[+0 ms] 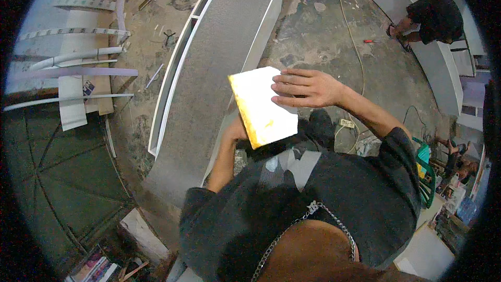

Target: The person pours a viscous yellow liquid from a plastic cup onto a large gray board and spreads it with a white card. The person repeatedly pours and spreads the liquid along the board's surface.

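Note:
In front of my chest is a bright white flat piece [258, 102] with a yellowish left edge, tilted and overexposed, so its kind is unclear. The fingers of my right hand [308, 89] are stretched out and lie over its right side. My left hand [237, 127] reaches behind its lower left edge. Only the wrist and the back of that hand show, and its fingers are hidden by the piece. Just to the left, a long grey-topped panel [216, 47] with white edges runs away from me, close to my left forearm.
At the far right a person in dark clothing [437, 18] bends beside white cabinet panels [436, 68]. A cable [355, 42] and a red-handled tool [371, 41] lie on the stained floor. White and lilac strips [78, 73] stick out at the left. A green chair [425, 177] stands at right.

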### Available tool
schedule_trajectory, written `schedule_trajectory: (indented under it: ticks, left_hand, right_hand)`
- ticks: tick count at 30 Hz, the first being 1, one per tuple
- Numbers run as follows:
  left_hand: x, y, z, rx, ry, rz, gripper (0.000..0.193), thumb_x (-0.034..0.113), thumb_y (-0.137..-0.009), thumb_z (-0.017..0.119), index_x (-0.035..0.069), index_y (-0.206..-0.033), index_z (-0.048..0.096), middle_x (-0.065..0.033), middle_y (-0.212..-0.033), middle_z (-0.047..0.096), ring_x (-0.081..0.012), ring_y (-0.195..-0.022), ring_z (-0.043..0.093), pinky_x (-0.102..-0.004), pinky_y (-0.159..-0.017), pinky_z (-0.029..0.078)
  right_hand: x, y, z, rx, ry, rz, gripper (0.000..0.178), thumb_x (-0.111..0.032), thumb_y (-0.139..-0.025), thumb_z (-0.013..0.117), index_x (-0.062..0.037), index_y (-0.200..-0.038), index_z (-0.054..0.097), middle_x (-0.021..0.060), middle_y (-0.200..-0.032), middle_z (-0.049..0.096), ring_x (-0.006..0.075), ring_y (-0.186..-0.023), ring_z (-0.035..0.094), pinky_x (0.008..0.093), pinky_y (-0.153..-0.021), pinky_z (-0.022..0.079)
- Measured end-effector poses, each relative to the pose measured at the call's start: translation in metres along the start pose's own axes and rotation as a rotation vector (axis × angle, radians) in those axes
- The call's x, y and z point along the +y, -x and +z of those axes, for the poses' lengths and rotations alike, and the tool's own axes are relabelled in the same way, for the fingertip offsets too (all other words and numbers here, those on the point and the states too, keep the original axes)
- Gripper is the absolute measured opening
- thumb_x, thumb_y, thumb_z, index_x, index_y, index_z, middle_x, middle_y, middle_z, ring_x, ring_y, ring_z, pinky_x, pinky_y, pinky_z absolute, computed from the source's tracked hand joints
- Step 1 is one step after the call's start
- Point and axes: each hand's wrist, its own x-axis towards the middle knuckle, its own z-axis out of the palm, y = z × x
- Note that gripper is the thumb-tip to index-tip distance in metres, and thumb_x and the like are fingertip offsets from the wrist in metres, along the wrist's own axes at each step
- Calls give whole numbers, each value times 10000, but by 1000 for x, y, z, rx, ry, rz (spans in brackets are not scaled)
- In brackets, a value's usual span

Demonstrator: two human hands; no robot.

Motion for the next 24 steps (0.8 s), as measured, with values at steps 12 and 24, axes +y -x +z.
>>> schedule_trajectory:
  ticks: [12, 24]
  left_hand:
    - [58, -174, -139, -153, 229, -318, 777, 290, -695, 872, 17, -1342, 541, -165, -1355, 590, -285, -1239, 556, -428, -1059, 420]
    - [90, -327, -142, 207, 330, -670, 647, 195, -636, 881, -18, -1202, 650, -128, -1118, 715, -191, -986, 655, -377, -921, 527]
  right_hand:
    - [243, -13, 48, 197, -297, -21, 377, -101, -886, 627, -89, -1264, 626, 144, -1344, 604, 307, -1275, 571, 476, -1120, 430]
    - [497, -29, 20, 50, -362, -290, 371, -145, -877, 574, -37, -1227, 636, 153, -1319, 606, 300, -1245, 587, 452, -1097, 468]
